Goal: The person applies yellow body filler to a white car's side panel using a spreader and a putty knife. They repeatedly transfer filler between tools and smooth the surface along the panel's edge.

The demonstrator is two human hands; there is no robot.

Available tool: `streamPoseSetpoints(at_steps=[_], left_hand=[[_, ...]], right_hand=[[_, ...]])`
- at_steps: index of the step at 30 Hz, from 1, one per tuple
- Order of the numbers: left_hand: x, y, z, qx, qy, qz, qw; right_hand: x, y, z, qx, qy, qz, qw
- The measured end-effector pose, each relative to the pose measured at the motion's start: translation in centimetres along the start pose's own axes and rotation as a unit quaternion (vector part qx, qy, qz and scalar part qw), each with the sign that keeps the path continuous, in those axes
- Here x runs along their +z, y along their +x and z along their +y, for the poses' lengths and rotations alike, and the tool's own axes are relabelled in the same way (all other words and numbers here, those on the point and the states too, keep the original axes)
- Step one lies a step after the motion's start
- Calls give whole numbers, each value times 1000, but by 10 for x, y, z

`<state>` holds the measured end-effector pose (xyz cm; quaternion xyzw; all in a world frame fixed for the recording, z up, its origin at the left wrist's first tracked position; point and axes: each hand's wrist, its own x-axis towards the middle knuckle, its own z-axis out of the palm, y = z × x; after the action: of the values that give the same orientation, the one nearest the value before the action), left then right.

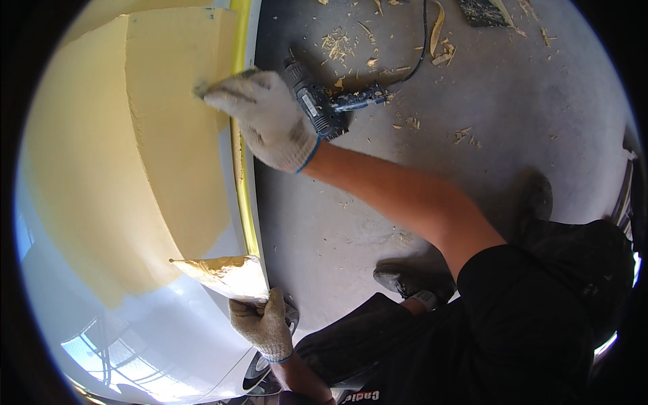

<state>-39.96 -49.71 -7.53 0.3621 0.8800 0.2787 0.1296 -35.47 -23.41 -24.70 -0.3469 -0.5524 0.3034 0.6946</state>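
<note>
My right hand, in a pale knit glove, is closed around a thin, flat, dark-edged spreader, mostly hidden by the fingers. It is over the edge of a white car body panel coated with a broad area of yellow-beige filler. Lower down, my gloved left hand pinches the near edge of a flat mixing plate. Wet yellowish filler lies along the plate's far side. A yellow strip runs down the panel's edge beside both hands.
On the grey floor lies a dark corded power tool, close to my right hand, its cable running up. Yellow scraps are scattered around it. A dark flat piece lies at the top. My shoe and a car wheel are lower down.
</note>
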Motion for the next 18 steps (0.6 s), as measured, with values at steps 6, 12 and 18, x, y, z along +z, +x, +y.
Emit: streamPoseSetpoints(at_steps=[6, 12, 18], left_hand=[[6, 4, 10, -11, 11, -4, 1000], [1, 19, -4, 23, 87, 8, 996], [3, 12, 29, -28, -24, 91, 995]], right_hand=[[6, -51, -33, 48, 58, -114, 991], [-76, -10, -86, 245, 429, -217, 842], [-78, -16, -76, 271, 518, -407, 701]])
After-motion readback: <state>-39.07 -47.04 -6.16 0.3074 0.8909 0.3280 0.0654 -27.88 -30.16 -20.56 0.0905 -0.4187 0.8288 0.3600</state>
